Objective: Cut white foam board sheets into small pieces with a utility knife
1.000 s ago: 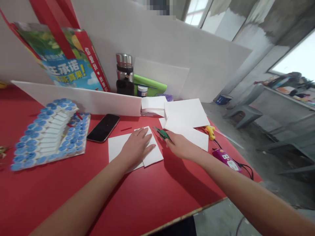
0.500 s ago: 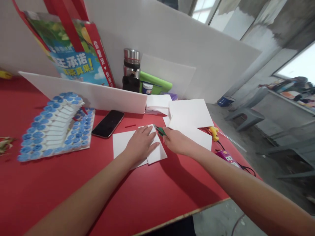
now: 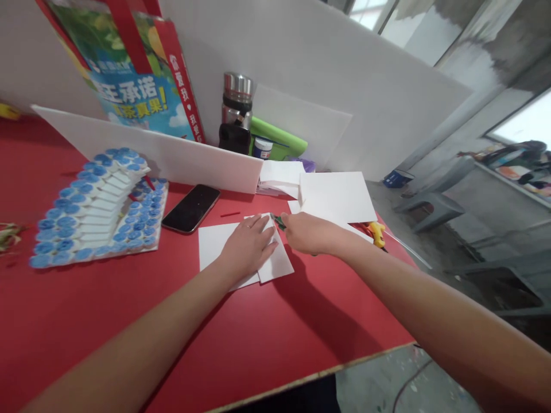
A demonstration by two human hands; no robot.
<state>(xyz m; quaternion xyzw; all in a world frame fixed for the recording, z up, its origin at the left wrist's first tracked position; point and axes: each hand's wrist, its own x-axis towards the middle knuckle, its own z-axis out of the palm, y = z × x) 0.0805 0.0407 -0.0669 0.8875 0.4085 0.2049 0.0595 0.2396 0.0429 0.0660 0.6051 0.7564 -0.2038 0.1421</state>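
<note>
**Knife (image 3: 281, 223) now at top corner of card (image 3: 278, 265)**

L hand (image 3: 251, 244) flat & spread on card, ctr of frame, which overlaps wider sheet (image 3: 212, 245) on tabletop (image 3: 241, 332). R hand (image 3: 306, 233) closed round knife. Vs. 1 s ago, knife's moved in from beside card; tip & edge look lined up, prob. in working pos. Contact: can't tell.

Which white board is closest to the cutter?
The narrow board, partly under the left hand and overlapping a wider board; the others lie farther from the green cutter.
</note>
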